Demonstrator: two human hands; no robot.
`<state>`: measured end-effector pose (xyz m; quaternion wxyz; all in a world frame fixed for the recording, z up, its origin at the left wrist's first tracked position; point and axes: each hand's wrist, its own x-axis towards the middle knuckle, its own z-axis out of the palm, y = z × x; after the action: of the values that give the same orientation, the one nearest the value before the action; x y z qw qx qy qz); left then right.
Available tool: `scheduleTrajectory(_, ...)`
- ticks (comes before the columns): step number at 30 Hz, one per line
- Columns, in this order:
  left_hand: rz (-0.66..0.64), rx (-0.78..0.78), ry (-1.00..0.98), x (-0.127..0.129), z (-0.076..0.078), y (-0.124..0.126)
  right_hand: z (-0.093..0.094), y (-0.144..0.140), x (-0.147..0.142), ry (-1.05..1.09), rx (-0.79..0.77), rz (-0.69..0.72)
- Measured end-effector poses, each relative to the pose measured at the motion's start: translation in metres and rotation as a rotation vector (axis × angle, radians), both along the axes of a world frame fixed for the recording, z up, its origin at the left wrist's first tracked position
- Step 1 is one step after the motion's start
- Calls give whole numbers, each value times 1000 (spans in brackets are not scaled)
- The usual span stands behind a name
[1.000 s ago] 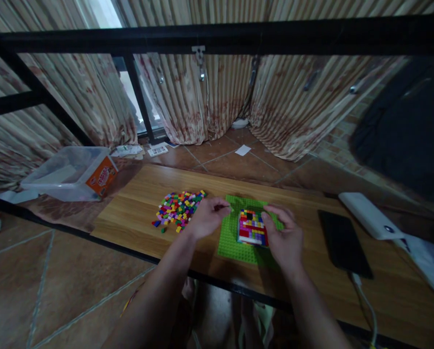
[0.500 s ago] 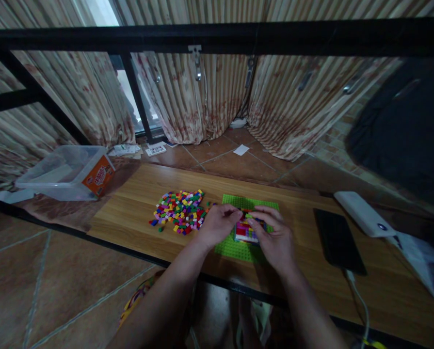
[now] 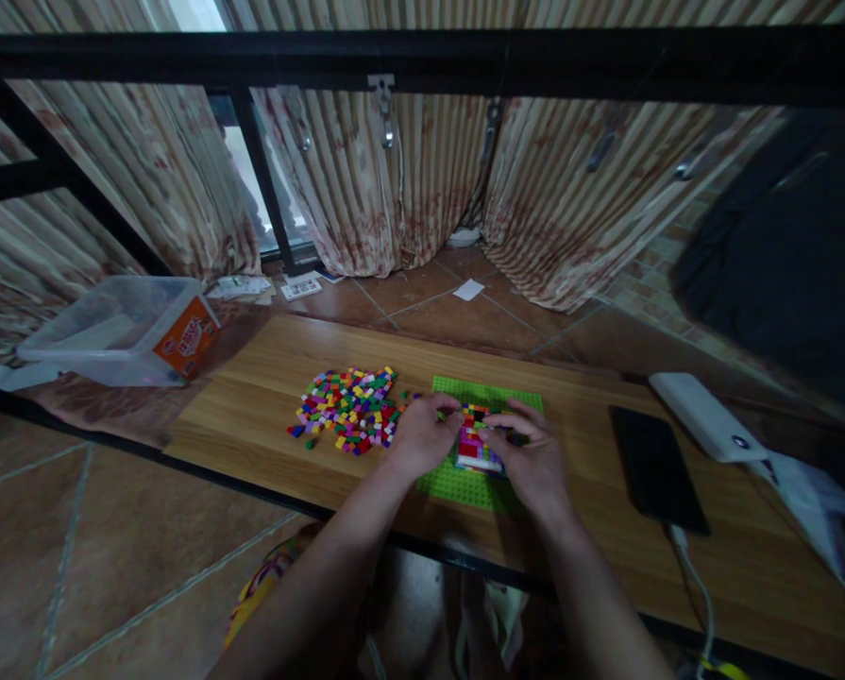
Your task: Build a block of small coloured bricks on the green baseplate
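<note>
A green baseplate (image 3: 464,486) lies on the wooden table (image 3: 266,378), and a block of many-coloured small bricks (image 3: 473,444) stands on it. My left hand (image 3: 422,436) curls against the block's left side, fingertips at its far corner. My right hand (image 3: 528,458) grips the block from the right, with its fingers laid over the top edge. Whether either hand also pinches a loose brick is hidden. A pile of several loose coloured bricks (image 3: 347,408) lies just left of my left hand.
A black phone (image 3: 652,467) with a cable lies right of the baseplate, a white power bank (image 3: 701,416) beyond it. A clear plastic tub (image 3: 121,331) with an orange label sits far left. A black metal bar (image 3: 422,61) crosses overhead; curtains hang behind.
Both hands have closed in on the brick block. The left hand moved right from beside the pile, and the right hand's fingers slid over the block's top.
</note>
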<state>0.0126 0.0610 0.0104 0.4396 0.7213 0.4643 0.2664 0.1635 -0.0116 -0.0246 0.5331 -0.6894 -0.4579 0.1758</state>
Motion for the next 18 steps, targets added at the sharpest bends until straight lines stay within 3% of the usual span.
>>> scheduleTrajectory(13,58,-66,-25,16,-8,-5,3,4,-6,227,-57,15)
scheduleTrajectory(18,98,-69,-26,20,-7,-5,2,4,-5,206,-55,29)
